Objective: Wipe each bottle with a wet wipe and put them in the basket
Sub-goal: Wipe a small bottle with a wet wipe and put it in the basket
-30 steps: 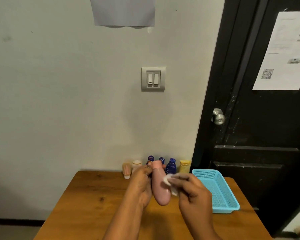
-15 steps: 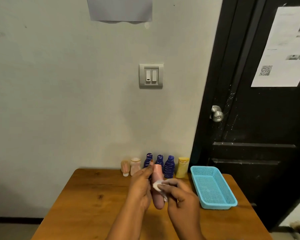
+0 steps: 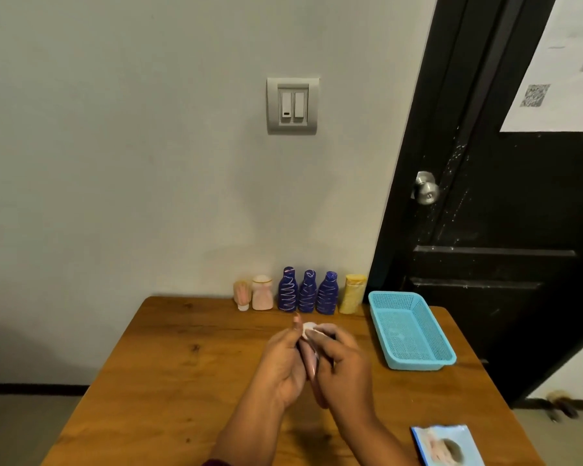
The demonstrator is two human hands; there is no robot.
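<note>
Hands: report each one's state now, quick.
Left hand: closed around the pink bottle.
Right hand: pinching the white wipe against it.

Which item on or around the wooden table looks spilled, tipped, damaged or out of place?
Nothing stands out. Six bottles stand upright along the wall, the light blue plastic mesh basket sits flat and empty, and the left hand holds a pink bottle while the right hand rubs it with a white wipe.

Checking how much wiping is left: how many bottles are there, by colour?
Blue bottles: 3
Pink bottles, plus one in the hands: 3
Yellow bottle: 1
Total: 7
The basket holds none.
</note>
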